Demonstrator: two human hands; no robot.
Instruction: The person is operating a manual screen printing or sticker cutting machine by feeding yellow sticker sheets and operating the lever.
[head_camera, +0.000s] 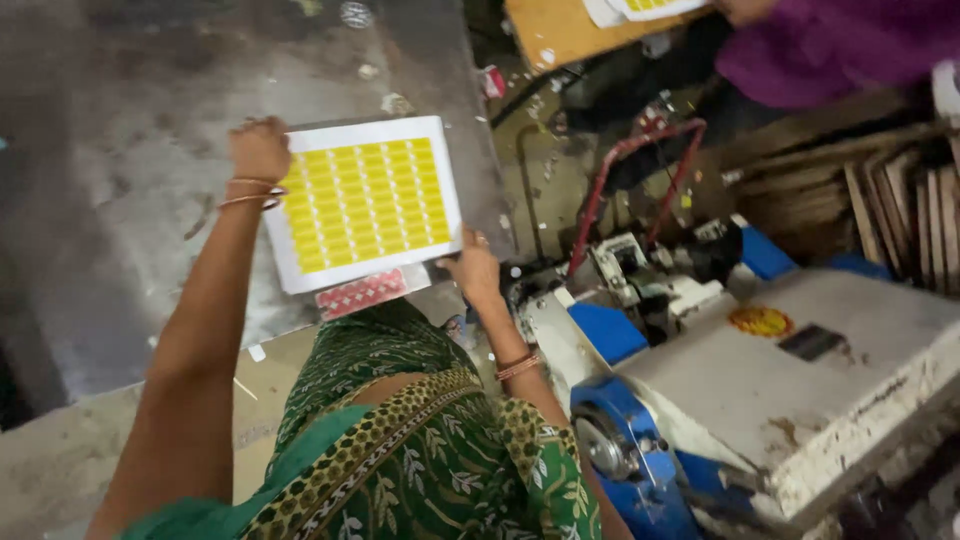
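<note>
Above the grey floor (120, 200), yellow label sheet stack (365, 205) pinched at opposite edges, left hand (260, 150) and right hand (473, 268) closed on it (keep level, edges squared).

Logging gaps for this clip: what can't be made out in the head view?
- Left hand: fingers curl behind the yellow label sheet, so the grip is hidden.
- Right hand: fingertips hidden under the same sheet's corner.
- Red patterned sheet: mostly covered by the yellow one.
- Co-worker in purple sleeve: cut off by the top edge.
- Blue and white machine: cut off at the bottom right.
</note>
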